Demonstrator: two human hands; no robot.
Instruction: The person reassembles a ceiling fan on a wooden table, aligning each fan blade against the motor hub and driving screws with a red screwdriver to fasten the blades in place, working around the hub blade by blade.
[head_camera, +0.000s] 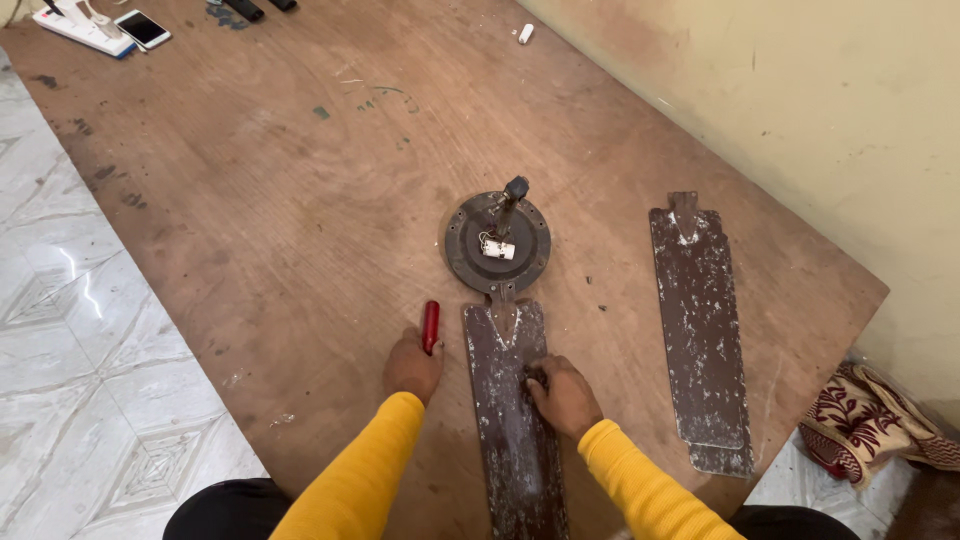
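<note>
A round dark fan motor (497, 242) with a short rod and a small white part lies on the brown wooden table (300, 200). A worn brown fan blade (512, 430) reaches from it toward me. My right hand (563, 396) presses on this blade, fingers curled. To the blade's left, my left hand (412, 365) is shut on a red-handled tool (430, 326) that points away from me. Both of my sleeves are yellow.
A second worn fan blade (701, 330) lies loose to the right, near the table's edge. At the far left corner are a white power strip (83, 27), a phone (142, 28) and dark items. A patterned cloth (875, 420) lies on the floor at right. A wall runs along the right.
</note>
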